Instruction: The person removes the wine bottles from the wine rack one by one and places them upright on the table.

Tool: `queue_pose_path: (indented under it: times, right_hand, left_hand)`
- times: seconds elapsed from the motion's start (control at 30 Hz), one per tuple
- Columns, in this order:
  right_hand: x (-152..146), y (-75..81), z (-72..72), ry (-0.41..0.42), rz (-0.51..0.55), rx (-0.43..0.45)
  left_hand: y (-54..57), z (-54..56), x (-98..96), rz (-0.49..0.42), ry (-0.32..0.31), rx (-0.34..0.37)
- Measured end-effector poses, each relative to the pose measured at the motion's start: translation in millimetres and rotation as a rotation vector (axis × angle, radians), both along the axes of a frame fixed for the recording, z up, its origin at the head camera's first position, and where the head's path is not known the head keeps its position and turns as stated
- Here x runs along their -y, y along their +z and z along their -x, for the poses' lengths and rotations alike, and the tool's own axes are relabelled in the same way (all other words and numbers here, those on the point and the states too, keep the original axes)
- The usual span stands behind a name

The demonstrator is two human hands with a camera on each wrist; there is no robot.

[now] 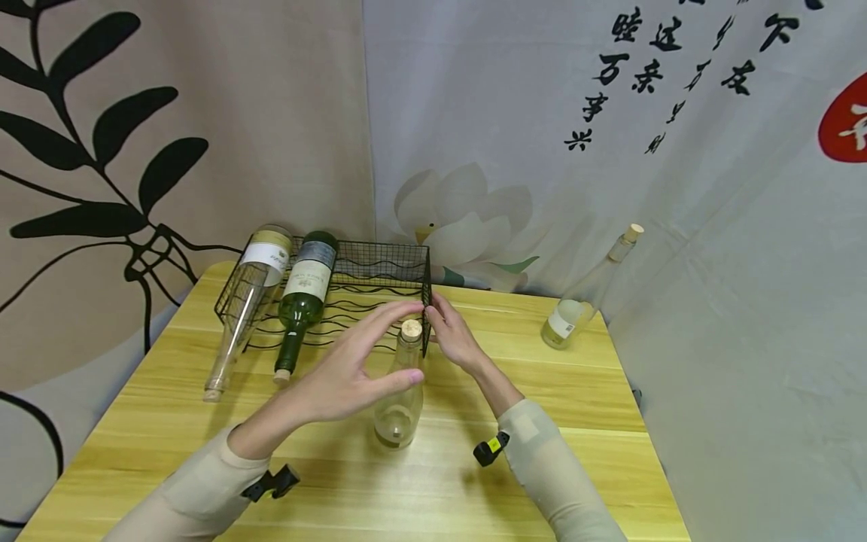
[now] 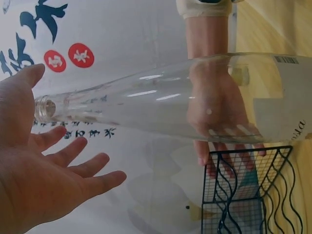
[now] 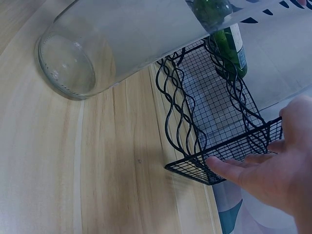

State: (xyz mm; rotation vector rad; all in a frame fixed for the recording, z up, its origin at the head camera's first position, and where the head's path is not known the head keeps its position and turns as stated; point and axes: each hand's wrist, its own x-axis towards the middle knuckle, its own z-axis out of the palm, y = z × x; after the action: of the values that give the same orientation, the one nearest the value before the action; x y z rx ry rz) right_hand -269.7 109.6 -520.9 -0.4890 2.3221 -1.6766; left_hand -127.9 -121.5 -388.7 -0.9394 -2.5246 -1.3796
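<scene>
A clear glass bottle (image 1: 398, 425) with a cork stopper stands upright on the table, in front of the black wire wine rack (image 1: 429, 282). My left hand (image 1: 355, 376) hovers beside its neck, thumb and fingers spread; in the left wrist view a gap shows between that hand (image 2: 44, 165) and the bottle (image 2: 146, 95). My right hand (image 1: 459, 339) rests against the rack's right end, the thumb along the mesh in the right wrist view. Two bottles lie tilted in the rack's left part: a green one (image 1: 309, 282) and a clear one (image 1: 266, 256), corks toward me.
Another corked clear bottle (image 1: 564, 322) with a small label stands at the table's back right. Behind the wooden table (image 1: 542, 482) hangs a printed cloth (image 1: 474, 113), close to the rack.
</scene>
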Motion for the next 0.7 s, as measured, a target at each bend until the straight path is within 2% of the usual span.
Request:
queue_pose_path:
  times: [0.3, 0.5, 0.7]
  right_hand:
    - [0, -0.9, 0.4, -0.011, -0.001, -0.005]
    - [0, -0.7, -0.4, -0.006, -0.002, -0.003]
    - [-1, 0.7, -2.6, -0.007, -0.002, 0.014]
  left_hand:
    - [1.0, -2.2, 11.7, 0.043, 0.024, 0.010]
    - [0.8, -3.2, 21.9, 0.072, 0.031, -0.005]
    - [3.7, -4.4, 36.7, 0.110, 0.067, -0.034]
